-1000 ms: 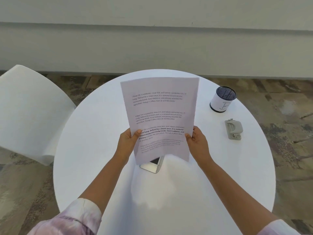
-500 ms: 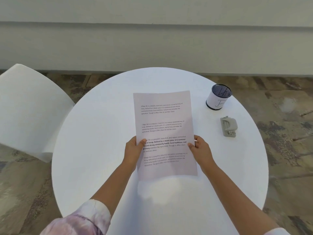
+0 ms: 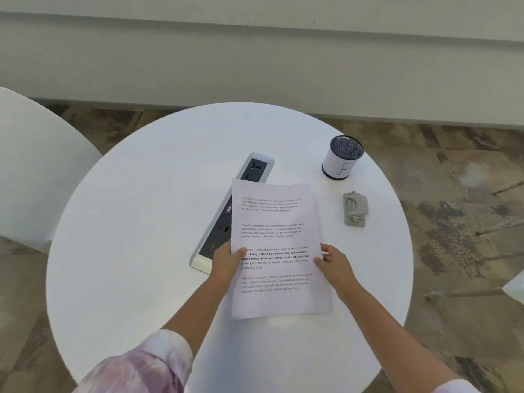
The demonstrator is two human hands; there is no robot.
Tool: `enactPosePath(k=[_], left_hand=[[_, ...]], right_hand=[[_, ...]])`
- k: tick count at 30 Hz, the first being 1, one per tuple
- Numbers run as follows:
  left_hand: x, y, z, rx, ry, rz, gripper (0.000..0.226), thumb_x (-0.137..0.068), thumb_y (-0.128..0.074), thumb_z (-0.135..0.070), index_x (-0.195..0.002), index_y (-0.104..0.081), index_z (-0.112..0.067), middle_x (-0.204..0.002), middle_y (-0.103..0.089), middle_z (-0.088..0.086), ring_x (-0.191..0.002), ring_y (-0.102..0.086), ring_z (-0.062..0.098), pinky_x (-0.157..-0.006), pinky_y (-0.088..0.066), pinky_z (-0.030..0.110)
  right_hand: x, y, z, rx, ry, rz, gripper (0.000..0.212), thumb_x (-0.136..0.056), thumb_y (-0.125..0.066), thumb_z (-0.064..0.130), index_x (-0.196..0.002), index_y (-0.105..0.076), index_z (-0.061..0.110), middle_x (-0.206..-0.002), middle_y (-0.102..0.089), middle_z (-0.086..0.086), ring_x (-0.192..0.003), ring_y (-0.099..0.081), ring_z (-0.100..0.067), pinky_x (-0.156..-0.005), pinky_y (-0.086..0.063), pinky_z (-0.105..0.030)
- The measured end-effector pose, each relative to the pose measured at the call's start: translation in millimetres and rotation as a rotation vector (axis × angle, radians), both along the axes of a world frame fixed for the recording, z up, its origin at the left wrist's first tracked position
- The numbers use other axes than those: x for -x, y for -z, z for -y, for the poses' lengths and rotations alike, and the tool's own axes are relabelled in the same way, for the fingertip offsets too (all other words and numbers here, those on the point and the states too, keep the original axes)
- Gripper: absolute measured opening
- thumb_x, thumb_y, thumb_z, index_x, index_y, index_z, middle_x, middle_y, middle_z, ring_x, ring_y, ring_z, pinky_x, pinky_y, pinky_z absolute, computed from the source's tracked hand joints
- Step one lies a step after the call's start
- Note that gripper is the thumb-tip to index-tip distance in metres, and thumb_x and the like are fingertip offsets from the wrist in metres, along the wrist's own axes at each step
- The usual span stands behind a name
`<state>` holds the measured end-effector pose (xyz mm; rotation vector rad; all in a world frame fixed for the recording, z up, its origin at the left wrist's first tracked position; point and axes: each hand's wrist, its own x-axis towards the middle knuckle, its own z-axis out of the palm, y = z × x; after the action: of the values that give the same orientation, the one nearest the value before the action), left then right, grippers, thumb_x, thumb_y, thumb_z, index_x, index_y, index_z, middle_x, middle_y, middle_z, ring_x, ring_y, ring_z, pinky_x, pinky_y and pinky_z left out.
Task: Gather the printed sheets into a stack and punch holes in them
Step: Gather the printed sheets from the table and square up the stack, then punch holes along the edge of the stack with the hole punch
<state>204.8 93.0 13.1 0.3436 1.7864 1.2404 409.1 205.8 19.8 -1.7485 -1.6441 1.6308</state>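
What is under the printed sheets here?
The sheets, held by the left hand and right hand, cover part of a power strip lying on the white table. Its far end and left edge show; the rest is hidden.

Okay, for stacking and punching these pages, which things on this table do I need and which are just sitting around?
Needed:
printed sheets, held by left hand and right hand
hole punch

Just sitting there:
power strip
mesh cup
white chair

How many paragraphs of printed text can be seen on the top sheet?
4, down the printed sheets: near the top edge, below that, at mid-height between left hand and right hand, and lowest. Sheets underneath may be hidden.
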Motion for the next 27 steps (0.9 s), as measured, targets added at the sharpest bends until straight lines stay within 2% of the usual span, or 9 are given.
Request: enactPosePath(k=[2,6,10,13,16,19,22,24,27], left_hand=[[-9.8,4.9,-2.3,0.027,-0.002,0.003,0.021,-0.088,-0.055,-0.005,-0.107,-0.061,-0.013,-0.102,-0.066,0.006,-0.087,-0.063,0.017,-0.080,-0.049,0.032],[-22.5,7.4,-6.6,0.074,-0.029,-0.013,0.010,-0.088,-0.055,-0.005,-0.096,-0.059,-0.011,-0.094,-0.065,0.008,-0.077,-0.061,0.018,-0.070,-0.049,0.029],[-22.8,11.3,-8.8,0.102,-0.061,-0.017,0.012,-0.089,-0.055,-0.007,-0.099,-0.058,-0.012,-0.099,-0.065,0.011,-0.086,-0.062,0.026,-0.081,-0.050,0.038],[-21.0,12.1,-9.2,0.086,-0.091,0.012,0.019,-0.088,-0.055,-0.005,-0.106,-0.060,-0.011,-0.103,-0.066,0.012,-0.090,-0.063,0.029,-0.087,-0.051,0.044],[-19.3,11.0,-8.9,0.062,-0.104,0.003,0.023,-0.088,-0.055,-0.005,-0.109,-0.061,-0.012,-0.101,-0.066,0.009,-0.091,-0.064,0.028,-0.087,-0.051,0.043],[-16.3,9.6,-9.5,0.032,-0.131,0.016,0.020,-0.089,-0.055,-0.005,-0.107,-0.061,-0.013,-0.098,-0.066,0.008,-0.087,-0.063,0.025,-0.082,-0.050,0.039],[-11.9,10.9,-10.5,0.041,-0.154,0.016,0.014,-0.089,-0.055,-0.006,-0.101,-0.060,-0.011,-0.097,-0.066,0.008,-0.087,-0.063,0.026,-0.080,-0.050,0.039],[-8.8,12.4,-11.5,0.042,-0.165,0.018,0.013,-0.089,-0.055,-0.006,-0.100,-0.060,-0.010,-0.097,-0.066,0.008,-0.087,-0.062,0.026,-0.079,-0.050,0.038],[-5.9,14.5,-12.4,0.035,-0.170,0.027,0.011,-0.088,-0.056,-0.006,-0.098,-0.060,-0.011,-0.093,-0.066,0.005,-0.086,-0.062,0.025,-0.075,-0.050,0.034]], right_hand=[[-8.4,3.7,-4.1,-0.006,-0.027,0.029,0.035,-0.087,-0.053,0.003,-0.121,-0.055,0.012,-0.107,-0.064,-0.009,-0.101,-0.061,-0.027,-0.091,-0.048,-0.038],[-20.6,7.6,-12.6,-0.012,-0.077,0.048,0.032,-0.087,-0.053,0.006,-0.118,-0.057,0.014,-0.098,-0.066,-0.009,-0.096,-0.063,-0.026,-0.089,-0.049,-0.038],[-28.4,15.0,-23.0,0.042,-0.063,-0.027,0.025,-0.089,-0.055,0.013,-0.113,-0.058,0.016,-0.095,-0.069,-0.009,-0.090,-0.066,-0.026,-0.087,-0.053,-0.043],[-31.8,17.8,-33.0,0.053,-0.016,-0.066,0.020,-0.089,-0.056,0.014,-0.110,-0.058,0.013,-0.092,-0.067,-0.010,-0.081,-0.064,-0.022,-0.078,-0.054,-0.034],[-37.0,20.1,-50.6,-0.042,0.089,-0.022,0.018,-0.088,-0.057,0.018,-0.104,-0.060,0.009,-0.085,-0.064,-0.003,-0.080,-0.061,-0.021,-0.077,-0.051,-0.037],[-39.2,16.4,-74.1,-0.203,0.256,0.079,0.029,-0.086,-0.058,0.024,-0.106,-0.059,0.003,-0.096,-0.063,-0.010,-0.085,-0.058,-0.026,-0.078,-0.050,-0.038],[-35.6,8.1,-100.2,-0.285,0.395,0.119,0.039,-0.088,-0.058,0.025,-0.118,-0.050,0.003,-0.122,-0.051,-0.020,-0.102,-0.055,-0.030,-0.082,-0.044,-0.034],[-32.0,5.6,-117.3,-0.243,0.424,0.136,0.051,-0.088,-0.057,0.031,-0.129,-0.040,0.006,-0.134,-0.040,-0.020,-0.116,-0.048,-0.034,-0.093,-0.041,-0.040],[-26.9,9.0,-138.6,-0.123,0.365,0.166,0.056,-0.088,-0.055,0.039,-0.134,-0.038,0.010,-0.137,-0.039,-0.019,-0.117,-0.048,-0.035,-0.094,-0.041,-0.041]])
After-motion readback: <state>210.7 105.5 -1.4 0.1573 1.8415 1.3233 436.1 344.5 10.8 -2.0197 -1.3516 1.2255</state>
